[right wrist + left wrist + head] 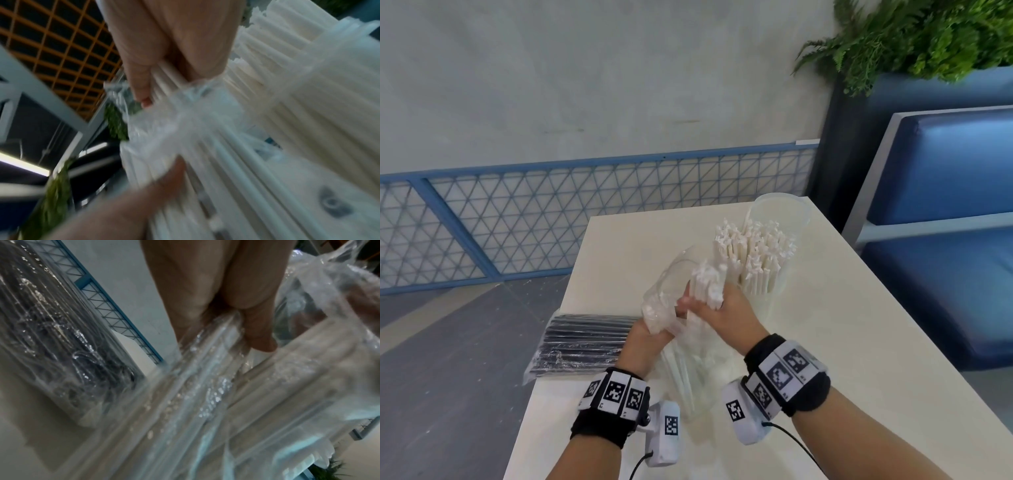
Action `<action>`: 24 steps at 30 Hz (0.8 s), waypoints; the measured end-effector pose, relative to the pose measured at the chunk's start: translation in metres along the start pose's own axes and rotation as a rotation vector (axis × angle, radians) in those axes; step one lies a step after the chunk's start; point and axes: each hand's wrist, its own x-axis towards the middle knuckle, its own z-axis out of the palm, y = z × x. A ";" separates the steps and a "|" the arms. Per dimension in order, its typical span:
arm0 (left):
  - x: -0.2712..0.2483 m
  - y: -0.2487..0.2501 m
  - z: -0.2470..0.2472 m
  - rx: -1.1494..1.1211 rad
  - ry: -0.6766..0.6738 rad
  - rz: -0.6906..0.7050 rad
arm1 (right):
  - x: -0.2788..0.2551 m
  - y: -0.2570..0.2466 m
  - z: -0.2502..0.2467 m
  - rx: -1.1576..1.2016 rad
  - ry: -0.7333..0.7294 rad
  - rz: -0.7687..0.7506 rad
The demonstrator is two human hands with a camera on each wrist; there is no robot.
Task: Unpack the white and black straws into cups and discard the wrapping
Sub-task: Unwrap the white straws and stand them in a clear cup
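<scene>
A clear plastic wrapper (671,284) with white straws (709,284) sticking out of its open top stands in front of me on the cream table (859,342). My left hand (650,329) grips the bunched wrapper (205,369) at its side. My right hand (726,308) grips a bundle of the white straws (168,76) above the wrapper's mouth. Behind it a tall clear cup (774,240) holds many white straws (756,250). A sealed pack of black straws (582,346) lies flat at the table's left edge, seen close by in the left wrist view (61,337).
The table's left edge runs right beside the black pack, with grey floor (448,342) below. A blue bench (945,222) stands to the right and a blue mesh fence (585,212) behind. A green plant (914,34) hangs at the upper right.
</scene>
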 end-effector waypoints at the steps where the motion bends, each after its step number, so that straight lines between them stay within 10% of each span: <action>1: 0.001 0.000 -0.001 -0.006 -0.009 -0.003 | 0.002 -0.007 -0.004 0.038 0.060 -0.010; 10: 0.014 -0.012 -0.012 -0.016 0.134 -0.078 | 0.027 -0.059 -0.061 0.417 0.561 -0.126; 24: 0.015 -0.009 -0.010 -0.126 0.218 -0.041 | 0.035 -0.072 -0.094 0.062 0.821 -0.293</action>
